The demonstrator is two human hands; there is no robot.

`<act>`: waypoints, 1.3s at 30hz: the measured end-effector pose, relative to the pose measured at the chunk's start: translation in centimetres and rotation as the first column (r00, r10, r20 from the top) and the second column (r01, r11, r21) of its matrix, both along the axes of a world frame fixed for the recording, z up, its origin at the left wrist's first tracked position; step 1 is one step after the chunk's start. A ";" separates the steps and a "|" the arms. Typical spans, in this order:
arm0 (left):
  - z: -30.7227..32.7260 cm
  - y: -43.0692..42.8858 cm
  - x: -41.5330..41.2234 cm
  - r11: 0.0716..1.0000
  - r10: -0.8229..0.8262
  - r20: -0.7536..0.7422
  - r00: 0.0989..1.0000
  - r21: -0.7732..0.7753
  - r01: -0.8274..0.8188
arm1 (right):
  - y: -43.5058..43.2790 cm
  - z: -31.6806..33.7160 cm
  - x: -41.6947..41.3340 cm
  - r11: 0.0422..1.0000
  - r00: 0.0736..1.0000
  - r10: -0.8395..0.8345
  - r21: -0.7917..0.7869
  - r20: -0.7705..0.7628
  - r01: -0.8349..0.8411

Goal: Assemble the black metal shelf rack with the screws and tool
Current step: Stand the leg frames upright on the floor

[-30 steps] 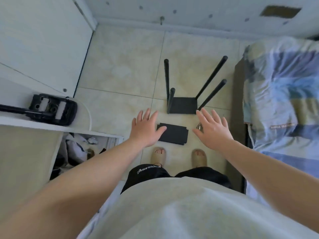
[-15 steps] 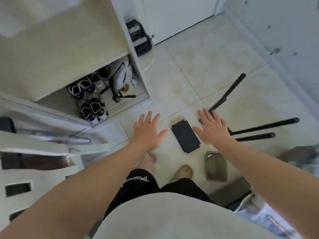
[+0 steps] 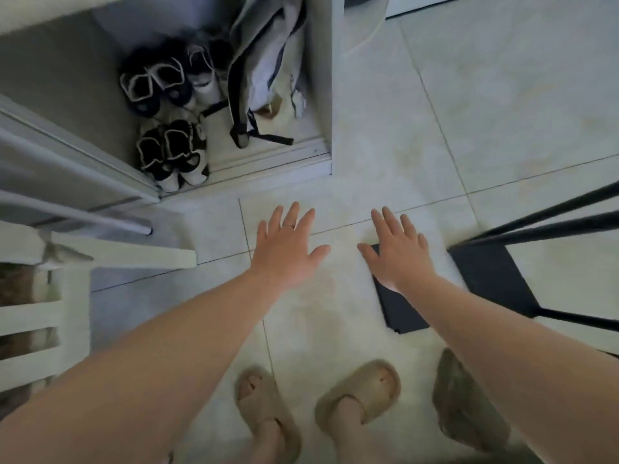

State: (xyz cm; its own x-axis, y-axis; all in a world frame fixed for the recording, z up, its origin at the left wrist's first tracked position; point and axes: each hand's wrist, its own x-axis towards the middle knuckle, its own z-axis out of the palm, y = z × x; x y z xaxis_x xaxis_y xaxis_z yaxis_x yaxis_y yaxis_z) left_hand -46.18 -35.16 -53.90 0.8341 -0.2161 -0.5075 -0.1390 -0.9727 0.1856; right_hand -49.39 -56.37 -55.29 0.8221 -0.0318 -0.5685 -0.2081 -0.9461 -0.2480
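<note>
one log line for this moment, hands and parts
left hand: open, empty | right hand: open, over loose black panel | rack frame: on floor, legs attached

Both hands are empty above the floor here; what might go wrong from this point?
The loose black panel lies flat on the floor below the open right hand, just ahead of the slippered feet; stepping on it might cause a slip. The rack's legs project close by at the right; a careless step or reach could catch them.

Pale tiled floor (image 3: 502,105), dim light. White cabinet (image 3: 320,95) open at floor level, shoes (image 3: 167,128) and bag (image 3: 264,61) inside.
</note>
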 end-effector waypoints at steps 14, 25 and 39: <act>-32.3 3.5 6.3 0.995 -0.084 0.252 0.964 0.075 0.067 | -1.2 -32.4 5.2 0.968 0.982 0.060 -0.251 0.177 -0.014; -9.0 -6.1 -7.6 0.986 -0.112 0.493 0.863 -0.052 0.158 | -6.3 -7.1 -13.2 0.984 0.881 -0.021 -0.146 0.473 0.102; 5.0 -30.4 -13.1 0.810 0.052 0.354 0.934 -0.562 0.168 | -23.8 6.7 -28.9 0.900 0.666 -0.057 -0.251 0.744 0.357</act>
